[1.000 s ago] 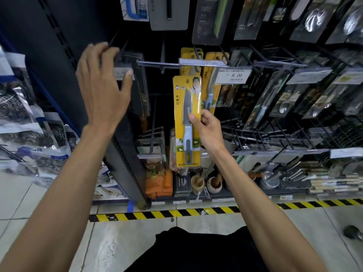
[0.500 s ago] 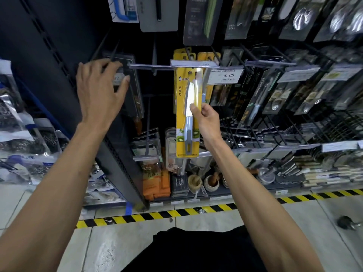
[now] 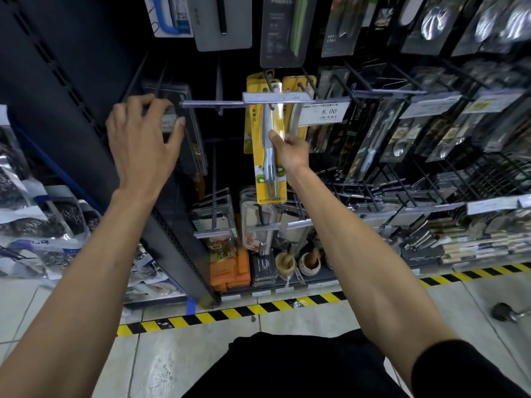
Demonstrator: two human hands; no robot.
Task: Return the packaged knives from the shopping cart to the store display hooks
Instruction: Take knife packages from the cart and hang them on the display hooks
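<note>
Right hand (image 3: 290, 150) pinches the yellow packaged fruit knife (image 3: 267, 168) left of the 8.00 price tag (image 3: 327, 112); left hand (image 3: 143, 139), grip unclear; released short of the display hook (image 3: 271, 107), it could fall.

Dark display rack (image 3: 86, 81), wire hooks (image 3: 402, 76). Yellow knife packs (image 3: 300, 83) hang just left of 8.00 price tag (image 3: 327, 112); black packs (image 3: 370, 139) right of tag. Bottom shelf (image 3: 287, 286) below tag: orange boxes (image 3: 227, 265), wooden mortars (image 3: 284, 264). Tiled floor (image 3: 172, 354) beneath, striped tape (image 3: 230, 313).
</note>
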